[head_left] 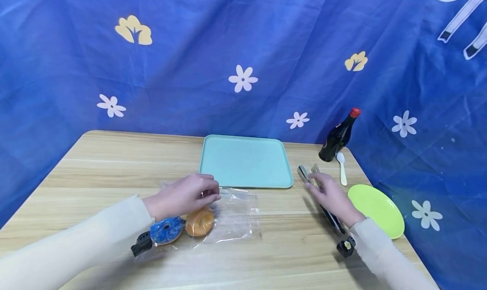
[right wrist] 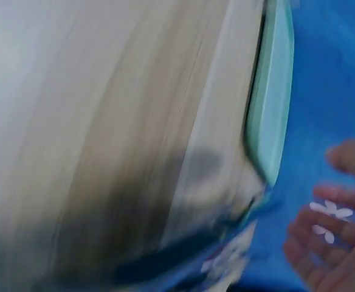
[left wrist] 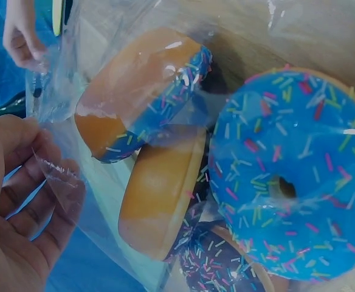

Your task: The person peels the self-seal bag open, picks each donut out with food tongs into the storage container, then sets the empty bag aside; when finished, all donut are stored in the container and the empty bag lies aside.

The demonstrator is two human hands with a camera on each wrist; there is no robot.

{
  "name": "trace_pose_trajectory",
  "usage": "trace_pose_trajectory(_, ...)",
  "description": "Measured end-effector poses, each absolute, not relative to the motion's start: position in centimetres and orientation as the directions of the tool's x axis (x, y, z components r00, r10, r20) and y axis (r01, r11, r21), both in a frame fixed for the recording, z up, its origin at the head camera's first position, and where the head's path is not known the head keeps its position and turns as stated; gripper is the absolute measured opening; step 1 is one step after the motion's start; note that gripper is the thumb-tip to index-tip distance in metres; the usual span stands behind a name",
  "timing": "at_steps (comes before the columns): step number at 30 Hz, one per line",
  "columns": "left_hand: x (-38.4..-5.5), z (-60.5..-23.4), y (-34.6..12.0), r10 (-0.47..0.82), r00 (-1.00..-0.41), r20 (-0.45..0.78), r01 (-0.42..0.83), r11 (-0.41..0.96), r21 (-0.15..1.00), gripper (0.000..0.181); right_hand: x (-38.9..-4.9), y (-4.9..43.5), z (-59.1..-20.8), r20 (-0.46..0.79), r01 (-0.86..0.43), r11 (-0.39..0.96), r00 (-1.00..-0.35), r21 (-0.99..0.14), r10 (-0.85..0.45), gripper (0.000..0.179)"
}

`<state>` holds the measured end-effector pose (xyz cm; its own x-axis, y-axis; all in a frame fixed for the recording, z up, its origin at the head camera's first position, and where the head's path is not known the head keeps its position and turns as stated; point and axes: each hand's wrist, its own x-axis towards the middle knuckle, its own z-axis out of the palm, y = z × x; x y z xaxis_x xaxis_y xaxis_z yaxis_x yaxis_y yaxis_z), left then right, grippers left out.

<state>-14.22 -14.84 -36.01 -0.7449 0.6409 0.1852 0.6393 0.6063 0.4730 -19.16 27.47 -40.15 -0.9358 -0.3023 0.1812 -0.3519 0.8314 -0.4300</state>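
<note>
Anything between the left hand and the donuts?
Yes, the clear plastic bag. Its film covers the donuts on the side toward the left hand, whose fingers overlap the bag's edge in the left wrist view. No other object visibly stands between them.

At 8 o'clock the left hand [left wrist: 22,210] pinches a clear bag [left wrist: 104,188] — within it, a blue-iced doughnut [left wrist: 314,155] at 3, a tilted doughnut [left wrist: 135,85] at 11, a dark-iced doughnut [left wrist: 217,264] towards 6 — all sprinkled.
</note>
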Motion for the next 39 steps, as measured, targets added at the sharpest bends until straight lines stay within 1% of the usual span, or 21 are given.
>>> trace_pose_trajectory(2,-14.2,-36.0,-14.9,0.643,-0.744,0.185,0.641,0.607,0.470,0.009,-19.6,28.8,-40.4,0.131,-0.243,0.872,-0.970,-0.425,-0.207,0.050)
trace_pose_trajectory(4,-14.2,-36.1,-14.9,0.644,-0.741,0.187,0.644,0.605,0.467,0.009,-19.8,29.7,-40.8,0.055,-0.147,0.893,-0.989,-0.425,-0.136,0.062)
trace_pose_trajectory(7,-14.2,-36.1,-14.9,0.647,-0.737,0.195,0.649,0.600,0.467,0.009,-19.9,30.5,-41.1,-0.058,-0.041,0.904,-0.996,-0.425,-0.072,0.077)
trace_pose_trajectory(9,-14.3,-36.1,-14.9,0.647,-0.736,0.200,0.652,0.597,0.468,0.009,-20.0,30.7,-41.2,-0.110,-0.008,0.906,-0.992,-0.423,-0.060,0.080)
trace_pose_trajectory(11,-14.3,-36.2,-14.9,0.646,-0.736,0.200,0.651,0.596,0.471,0.009,-20.1,30.8,-41.3,-0.134,-0.001,0.903,-0.989,-0.429,-0.065,0.071)
trace_pose_trajectory(15,-14.3,-36.2,-15.0,0.644,-0.739,0.197,0.646,0.594,0.479,0.009,-20.1,30.6,-41.5,-0.139,-0.010,0.901,-0.987,-0.433,-0.078,0.042)
trace_pose_trajectory(16,-14.3,-36.2,-15.0,0.644,-0.739,0.196,0.645,0.594,0.481,0.009,-20.1,30.6,-41.5,-0.139,-0.009,0.900,-0.987,-0.436,-0.077,0.038)
trace_pose_trajectory(19,-14.2,-36.2,-15.0,0.644,-0.740,0.195,0.644,0.593,0.484,0.009,-20.1,30.6,-41.5,-0.138,-0.004,0.899,-0.988,-0.438,-0.071,0.033)
trace_pose_trajectory(22,-14.2,-36.2,-15.1,0.643,-0.740,0.194,0.643,0.592,0.486,0.010,-20.0,30.7,-41.3,-0.111,-0.018,0.891,-0.991,-0.453,-0.077,0.031)
trace_pose_trajectory(26,-14.2,-36.2,-15.1,0.641,-0.744,0.190,0.637,0.594,0.491,0.009,-19.8,30.9,-40.6,-0.036,-0.085,0.862,-0.992,-0.500,-0.119,0.030)
trace_pose_trajectory(28,-14.2,-36.2,-15.2,0.640,-0.745,0.187,0.635,0.595,0.494,0.010,-19.8,31.0,-40.2,-0.009,-0.126,0.828,-0.988,-0.547,-0.156,0.029)
trace_pose_trajectory(32,-14.2,-36.2,-15.2,0.639,-0.746,0.189,0.634,0.594,0.495,0.010,-19.7,31.2,-39.5,0.018,-0.215,0.744,-0.965,-0.632,-0.263,0.028)
trace_pose_trajectory(36,-14.2,-36.2,-15.2,0.637,-0.746,0.194,0.634,0.593,0.496,0.009,-19.4,31.2,-39.1,0.019,-0.328,0.670,-0.905,-0.666,-0.424,0.029)
trace_pose_trajectory(39,-14.3,-36.2,-15.2,0.640,-0.742,0.198,0.639,0.588,0.495,0.009,-18.9,30.7,-38.9,-0.034,-0.368,0.610,-0.838,-0.702,-0.544,0.033)
